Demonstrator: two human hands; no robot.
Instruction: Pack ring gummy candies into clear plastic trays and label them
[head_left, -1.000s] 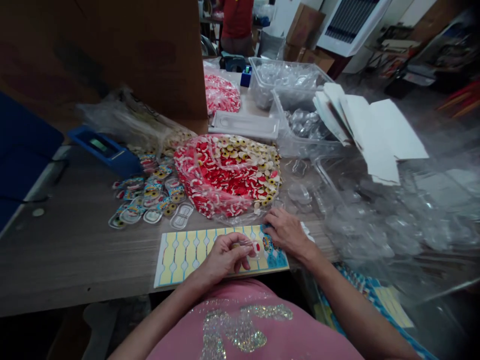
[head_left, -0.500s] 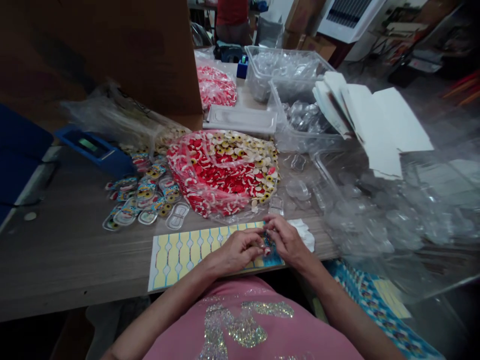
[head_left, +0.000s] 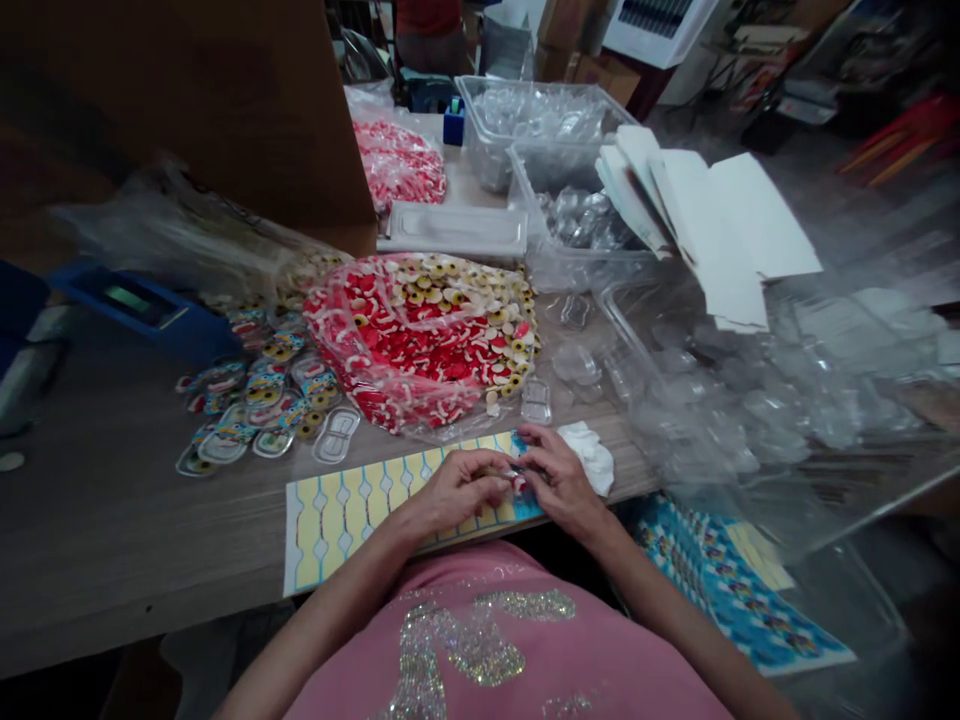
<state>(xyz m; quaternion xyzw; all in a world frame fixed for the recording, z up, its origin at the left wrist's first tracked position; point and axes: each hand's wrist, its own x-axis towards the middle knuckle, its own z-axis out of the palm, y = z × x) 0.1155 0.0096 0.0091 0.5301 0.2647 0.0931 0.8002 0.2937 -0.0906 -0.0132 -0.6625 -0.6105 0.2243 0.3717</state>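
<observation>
My left hand point(head_left: 459, 488) and my right hand point(head_left: 553, 476) meet over the right end of a yellow and blue sticker sheet point(head_left: 352, 505) at the table's near edge. Both pinch a small red and white piece in a clear shell point(head_left: 517, 480) between their fingertips. Just beyond lies a clear bag heaped with red, white and yellow round pieces point(head_left: 424, 335). A single clear blister shell point(head_left: 535, 400) sits in front of the bag. A white crumpled wad point(head_left: 592, 452) lies beside my right hand.
Finished packaged pieces point(head_left: 251, 395) are spread left of the bag, near a blue scale point(head_left: 142, 305). Clear bins of blister shells point(head_left: 540, 125) and white cards point(head_left: 697, 215) stand at the back right. Printed sheets point(head_left: 720, 590) lie low on the right. A person stands far behind.
My right hand came off the sticker sheet and joined my left hand on the small piece. The view drifted, so everything sits further left and lower.
</observation>
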